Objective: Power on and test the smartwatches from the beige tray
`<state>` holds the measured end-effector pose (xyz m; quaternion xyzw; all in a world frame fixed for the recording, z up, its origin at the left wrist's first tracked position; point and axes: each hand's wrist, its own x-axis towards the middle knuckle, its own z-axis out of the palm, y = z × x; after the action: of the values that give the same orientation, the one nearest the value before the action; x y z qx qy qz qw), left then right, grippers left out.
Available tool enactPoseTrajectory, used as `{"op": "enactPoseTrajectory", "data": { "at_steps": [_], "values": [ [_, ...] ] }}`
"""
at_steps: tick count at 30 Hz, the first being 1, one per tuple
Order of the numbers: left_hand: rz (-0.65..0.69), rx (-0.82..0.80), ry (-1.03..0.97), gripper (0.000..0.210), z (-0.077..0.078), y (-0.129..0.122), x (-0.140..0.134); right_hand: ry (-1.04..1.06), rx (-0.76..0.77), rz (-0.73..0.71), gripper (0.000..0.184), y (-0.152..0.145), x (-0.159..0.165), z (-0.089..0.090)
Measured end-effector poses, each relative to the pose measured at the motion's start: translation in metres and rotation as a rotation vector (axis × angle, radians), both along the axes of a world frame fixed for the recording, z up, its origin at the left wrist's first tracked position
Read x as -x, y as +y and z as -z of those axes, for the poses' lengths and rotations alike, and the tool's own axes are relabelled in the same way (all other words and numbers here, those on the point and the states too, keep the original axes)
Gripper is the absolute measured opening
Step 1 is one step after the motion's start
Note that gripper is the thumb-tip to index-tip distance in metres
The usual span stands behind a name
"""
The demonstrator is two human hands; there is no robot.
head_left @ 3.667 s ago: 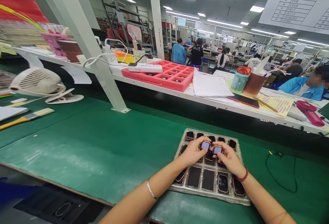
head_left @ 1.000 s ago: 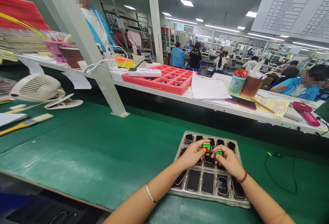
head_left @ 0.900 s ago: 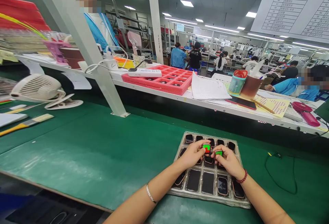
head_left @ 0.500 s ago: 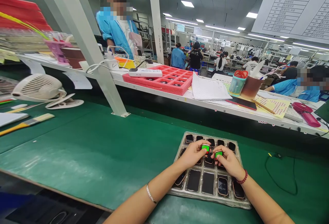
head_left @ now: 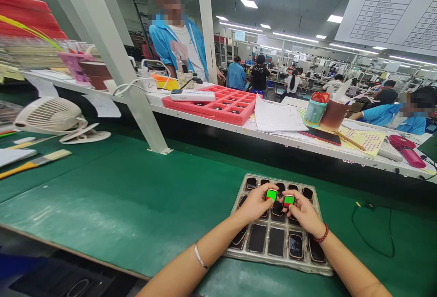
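Over a clear plastic tray (head_left: 290, 263) my two hands each hold a small square smartwatch without a strap. My left hand (head_left: 256, 203) pinches one smartwatch (head_left: 271, 194) between thumb and fingers; its lit screen is green with some red. Close beside it, my right hand (head_left: 305, 213) grips the other smartwatch (head_left: 288, 200), lit green above and red below. In the tray's compartments lie several dark-screened watches, such as the watch (head_left: 296, 246) at the front. Two front compartments show only a dark bottom. The hands cover part of the middle row.
A green worktop (head_left: 136, 210) carries a fan (head_left: 51, 115) and a brush (head_left: 37, 163) at left, and a thin cable (head_left: 373, 249) at right. The shelf behind holds a red foam tray (head_left: 218, 113), papers (head_left: 278, 115) and pen cups. A co-worker in blue (head_left: 191, 42) stands beyond.
My thumbs have shifted down off the screens, so more of both lit faces shows. Both hands stay above the tray. The standing co-worker has moved to the right.
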<state>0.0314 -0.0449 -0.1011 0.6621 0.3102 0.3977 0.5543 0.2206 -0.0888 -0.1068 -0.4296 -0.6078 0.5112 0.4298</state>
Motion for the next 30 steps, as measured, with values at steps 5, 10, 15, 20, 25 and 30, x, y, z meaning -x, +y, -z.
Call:
{"op": "enactPoseTrajectory", "data": {
  "at_steps": [5, 10, 15, 20, 25, 30],
  "values": [
    [0.023, 0.022, -0.033, 0.038, 0.003, 0.001, -0.001, -0.001, 0.007, 0.004, 0.028, -0.002, 0.001, -0.003],
    [0.049, 0.066, -0.078, 0.04, 0.003, 0.0, -0.003, 0.001, -0.018, -0.007, 0.026, -0.002, 0.002, -0.005],
    [0.066, 0.1, -0.104, 0.043, -0.001, -0.002, -0.003, -0.028, -0.054, 0.001, 0.025, -0.003, 0.002, -0.005],
    [0.068, 0.103, -0.095, 0.047, -0.003, -0.002, -0.003, -0.046, -0.065, -0.003, 0.027, -0.004, 0.002, -0.007],
    [0.062, 0.091, -0.064, 0.052, -0.007, -0.004, -0.002, -0.027, 0.008, -0.01, 0.03, -0.003, 0.001, -0.004],
    [0.059, 0.082, -0.048, 0.052, -0.009, -0.004, -0.001, -0.014, 0.006, -0.007, 0.033, -0.003, 0.001, -0.004]
  ]
}}
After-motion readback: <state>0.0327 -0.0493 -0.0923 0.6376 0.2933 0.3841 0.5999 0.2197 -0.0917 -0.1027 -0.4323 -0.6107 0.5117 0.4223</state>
